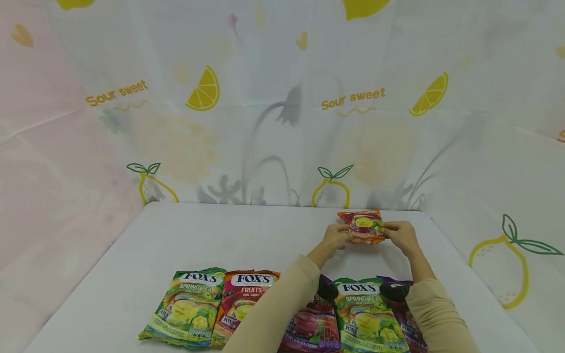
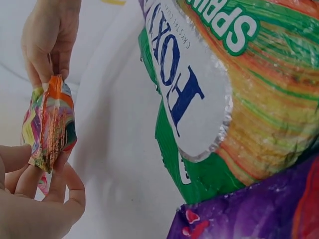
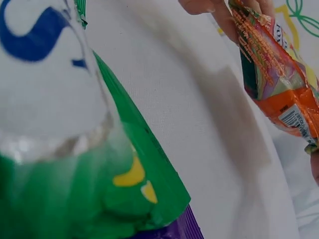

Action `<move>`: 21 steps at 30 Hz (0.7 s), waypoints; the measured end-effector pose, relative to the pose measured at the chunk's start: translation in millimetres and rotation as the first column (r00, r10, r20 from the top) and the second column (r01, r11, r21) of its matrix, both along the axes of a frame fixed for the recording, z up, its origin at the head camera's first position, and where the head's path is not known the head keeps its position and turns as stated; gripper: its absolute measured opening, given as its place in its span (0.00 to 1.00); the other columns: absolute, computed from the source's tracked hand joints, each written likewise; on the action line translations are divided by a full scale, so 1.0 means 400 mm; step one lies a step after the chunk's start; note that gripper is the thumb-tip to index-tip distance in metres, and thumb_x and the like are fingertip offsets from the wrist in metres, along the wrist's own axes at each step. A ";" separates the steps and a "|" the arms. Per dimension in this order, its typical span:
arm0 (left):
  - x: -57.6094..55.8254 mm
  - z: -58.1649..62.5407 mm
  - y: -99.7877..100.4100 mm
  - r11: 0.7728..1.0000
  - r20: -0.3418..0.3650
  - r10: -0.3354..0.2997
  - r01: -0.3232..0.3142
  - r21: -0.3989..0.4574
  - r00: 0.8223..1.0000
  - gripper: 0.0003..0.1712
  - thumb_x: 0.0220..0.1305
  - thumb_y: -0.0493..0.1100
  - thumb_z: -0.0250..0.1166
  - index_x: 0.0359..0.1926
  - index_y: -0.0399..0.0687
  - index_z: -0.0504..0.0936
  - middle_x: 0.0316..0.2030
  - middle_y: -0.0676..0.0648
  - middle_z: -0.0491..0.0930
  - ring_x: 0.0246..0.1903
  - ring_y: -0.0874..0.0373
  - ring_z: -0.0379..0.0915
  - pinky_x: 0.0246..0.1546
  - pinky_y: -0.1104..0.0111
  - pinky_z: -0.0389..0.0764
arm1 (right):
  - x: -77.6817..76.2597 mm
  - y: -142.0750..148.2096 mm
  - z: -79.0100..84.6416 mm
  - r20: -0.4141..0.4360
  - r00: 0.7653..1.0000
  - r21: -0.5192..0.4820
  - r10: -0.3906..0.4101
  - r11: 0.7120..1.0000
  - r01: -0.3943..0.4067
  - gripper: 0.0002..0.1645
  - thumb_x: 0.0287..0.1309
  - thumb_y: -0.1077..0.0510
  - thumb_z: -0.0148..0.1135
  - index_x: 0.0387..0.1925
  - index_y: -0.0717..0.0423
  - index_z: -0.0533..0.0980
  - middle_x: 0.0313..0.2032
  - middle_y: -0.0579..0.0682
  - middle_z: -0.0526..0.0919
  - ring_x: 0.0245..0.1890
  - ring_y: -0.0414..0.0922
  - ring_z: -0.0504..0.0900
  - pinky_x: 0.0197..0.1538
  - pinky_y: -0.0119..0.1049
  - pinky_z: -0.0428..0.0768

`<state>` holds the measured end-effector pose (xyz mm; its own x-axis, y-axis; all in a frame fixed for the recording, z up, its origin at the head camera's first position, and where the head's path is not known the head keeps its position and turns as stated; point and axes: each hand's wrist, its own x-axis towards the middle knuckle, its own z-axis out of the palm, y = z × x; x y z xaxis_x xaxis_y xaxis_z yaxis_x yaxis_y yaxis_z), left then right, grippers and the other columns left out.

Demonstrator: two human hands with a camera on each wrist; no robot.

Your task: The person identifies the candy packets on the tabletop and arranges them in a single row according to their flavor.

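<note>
Between my two hands, near the table's back edge, is an orange and red candy bag. My left hand pinches its left side, thumb and fingers on opposite faces in the left wrist view. My right hand pinches the opposite side. The bag's back, with small print and a barcode, shows in the right wrist view, where the bag casts a shadow on the table. Only a bit of my right hand enters at that view's right edge.
Along the table's front lie several Fox's candy bags: a green one at left, a red fruits bag, a dark purple one, another green one and another purple one, partly under my sleeves. A lemon-print cloth hangs behind the white table.
</note>
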<state>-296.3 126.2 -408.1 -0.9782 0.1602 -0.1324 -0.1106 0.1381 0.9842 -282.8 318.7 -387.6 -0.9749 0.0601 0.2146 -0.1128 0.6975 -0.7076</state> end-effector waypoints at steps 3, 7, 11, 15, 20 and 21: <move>-0.003 0.001 0.002 1.000 -0.006 -0.005 0.005 -0.002 1.000 0.23 0.55 0.31 0.61 0.55 0.38 0.78 0.47 0.44 0.82 0.35 0.59 0.76 0.28 0.69 0.78 | -0.008 0.001 -0.001 -0.006 1.000 0.001 -0.004 1.000 0.004 0.18 0.57 0.66 0.60 0.43 0.80 0.75 0.36 0.71 0.82 0.26 0.43 0.83 0.40 0.48 0.79; -0.001 0.003 0.002 1.000 0.014 -0.020 0.020 -0.012 1.000 0.23 0.60 0.34 0.61 0.58 0.39 0.75 0.50 0.44 0.80 0.40 0.57 0.78 0.33 0.66 0.80 | -0.019 0.002 -0.005 -0.002 1.000 -0.001 -0.008 1.000 0.008 0.17 0.56 0.66 0.60 0.43 0.80 0.76 0.35 0.71 0.82 0.25 0.44 0.83 0.34 0.39 0.79; 0.005 0.002 0.000 0.999 0.053 -0.030 0.031 -0.033 0.998 0.23 0.63 0.37 0.61 0.60 0.41 0.74 0.52 0.44 0.78 0.42 0.55 0.77 0.37 0.63 0.80 | -0.024 -0.001 -0.012 0.008 1.000 -0.003 -0.011 1.000 0.011 0.17 0.54 0.67 0.60 0.42 0.80 0.76 0.34 0.70 0.82 0.23 0.41 0.81 0.29 0.31 0.76; 0.001 -0.008 -0.004 0.996 0.091 -0.057 0.063 -0.068 0.994 0.26 0.62 0.38 0.62 0.62 0.43 0.72 0.57 0.43 0.74 0.41 0.53 0.76 0.37 0.61 0.80 | -0.025 -0.007 -0.019 0.029 0.999 0.004 -0.020 1.000 0.020 0.17 0.53 0.67 0.60 0.42 0.80 0.76 0.34 0.70 0.82 0.23 0.41 0.80 0.27 0.30 0.74; -0.020 -0.041 -0.012 0.979 0.076 -0.155 0.164 -0.120 0.985 0.32 0.61 0.44 0.64 0.65 0.48 0.68 0.63 0.42 0.67 0.35 0.55 0.74 0.30 0.65 0.80 | -0.024 -0.013 -0.023 0.071 0.997 0.026 -0.027 0.999 0.025 0.18 0.54 0.67 0.60 0.42 0.80 0.76 0.36 0.71 0.82 0.26 0.47 0.82 0.28 0.31 0.75; -0.023 -0.043 -0.013 0.976 0.074 -0.170 0.178 -0.125 0.983 0.32 0.61 0.45 0.65 0.66 0.48 0.68 0.64 0.42 0.66 0.34 0.56 0.73 0.30 0.66 0.80 | -0.023 -0.014 -0.024 0.071 0.997 0.034 -0.027 0.999 0.024 0.18 0.54 0.66 0.60 0.42 0.80 0.76 0.36 0.71 0.81 0.27 0.49 0.82 0.28 0.32 0.75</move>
<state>-305.4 120.9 -425.2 -0.9260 0.3043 -0.2235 -0.1342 0.2879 0.9482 -292.0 313.1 -397.1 -0.9861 0.0792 0.1463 -0.0444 0.7224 -0.6901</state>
